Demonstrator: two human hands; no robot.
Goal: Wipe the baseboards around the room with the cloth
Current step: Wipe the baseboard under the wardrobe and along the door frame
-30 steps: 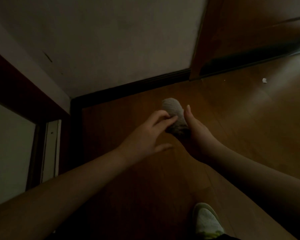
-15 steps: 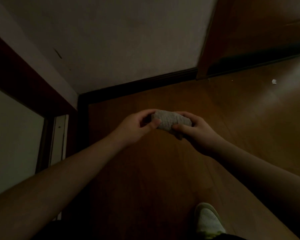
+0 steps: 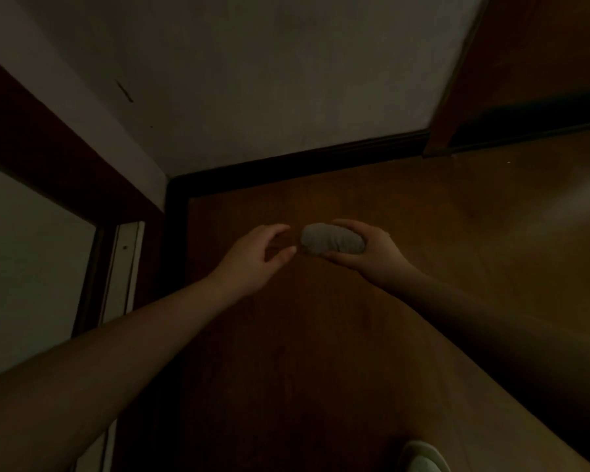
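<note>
Nearest to me, at the bottom edge of the view, the pale toe of my slipper pokes out over the brown wooden floor, and both my bare forearms reach forward above those boards. My right hand has the cloth: it is bunched into a grey, oblong wad lying crosswise in my grip, with my thumb under its near side and my fingers wrapped over the far side, so the right end of the wad is buried in my palm while the rounded left end sticks out free toward my other hand. My left hand is just beside that free end but apart from it, holding nothing; its fingers are loosely curved and the thumb stands away from them, a small gap of floor showing between my fingertips and the cloth. The cloth is up in the air over the floor, well short of the wall (the light is dim, so I cannot make out its folds). Beyond my hands the dark baseboard runs along the foot of the pale wall, turns the corner at the left and comes back toward me along the side wall. At the left a reddish-brown wooden frame slants across, with a pale panel below it. At the far right a brown wooden door meets the end of the baseboard.
</note>
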